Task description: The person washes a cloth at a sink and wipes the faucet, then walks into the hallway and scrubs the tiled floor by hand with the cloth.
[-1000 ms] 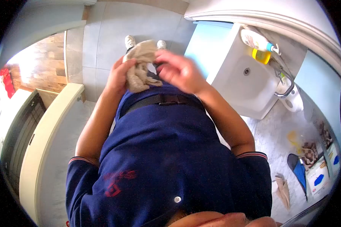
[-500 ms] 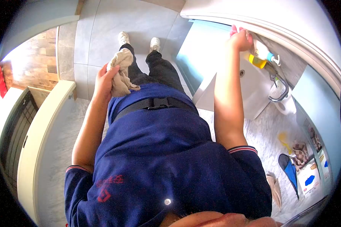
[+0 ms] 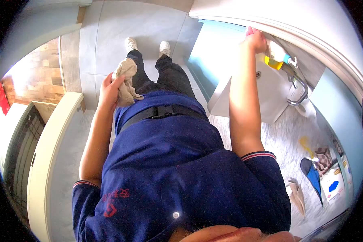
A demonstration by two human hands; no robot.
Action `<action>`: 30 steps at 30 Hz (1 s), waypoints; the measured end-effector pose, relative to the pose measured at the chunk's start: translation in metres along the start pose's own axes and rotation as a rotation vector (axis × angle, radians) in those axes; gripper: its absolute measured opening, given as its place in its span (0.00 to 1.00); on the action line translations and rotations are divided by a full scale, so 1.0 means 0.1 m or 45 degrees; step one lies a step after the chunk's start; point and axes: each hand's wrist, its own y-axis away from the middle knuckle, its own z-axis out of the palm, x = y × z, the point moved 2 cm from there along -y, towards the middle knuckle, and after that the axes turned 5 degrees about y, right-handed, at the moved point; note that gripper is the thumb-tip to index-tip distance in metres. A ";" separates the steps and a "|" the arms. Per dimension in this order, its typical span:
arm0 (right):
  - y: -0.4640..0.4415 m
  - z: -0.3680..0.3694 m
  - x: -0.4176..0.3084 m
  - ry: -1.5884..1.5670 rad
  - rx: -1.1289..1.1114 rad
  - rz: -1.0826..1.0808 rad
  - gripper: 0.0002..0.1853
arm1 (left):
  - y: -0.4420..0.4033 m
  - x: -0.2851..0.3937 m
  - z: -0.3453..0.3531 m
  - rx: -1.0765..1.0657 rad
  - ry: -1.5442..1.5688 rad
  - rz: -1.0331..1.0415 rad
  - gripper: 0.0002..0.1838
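Observation:
A crumpled beige cloth [image 3: 126,82] hangs from my left hand [image 3: 110,89], whose fingers are closed on it in front of my legs. My right hand [image 3: 256,41] is stretched out to the far corner of the white sink [image 3: 246,101], its fingers curled. What it holds, if anything, is hidden. Just right of it lie a white bottle with a blue pump [image 3: 287,59] and a yellow container [image 3: 273,63].
A curved metal faucet [image 3: 302,94] rises at the sink's right. On the marble surface lie a blue and black pouch [image 3: 312,177], a checkered cloth [image 3: 323,159] and a beige cloth piece [image 3: 297,195]. A cream door edge [image 3: 52,161] stands at left.
My right hand has left the cloth and reached up and right to the sink's far corner, where it stays. My left hand has shifted a little left with the cloth.

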 end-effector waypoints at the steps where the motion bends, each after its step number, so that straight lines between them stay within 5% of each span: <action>1: -0.02 0.00 0.01 -0.026 0.007 -0.004 0.07 | 0.00 0.01 0.00 0.001 -0.006 0.003 0.18; 15: 0.22 -0.07 0.02 -0.268 -0.127 0.415 0.17 | -0.04 -0.10 -0.03 -0.012 -0.130 -0.023 0.21; 23: -0.13 0.08 0.09 -0.628 -0.098 0.633 0.08 | -0.04 -0.13 0.01 -0.041 -0.110 0.008 0.21; 30: -0.05 0.07 -0.11 -0.726 -0.203 0.852 0.12 | -0.06 -0.23 -0.04 -0.039 -0.152 -0.030 0.20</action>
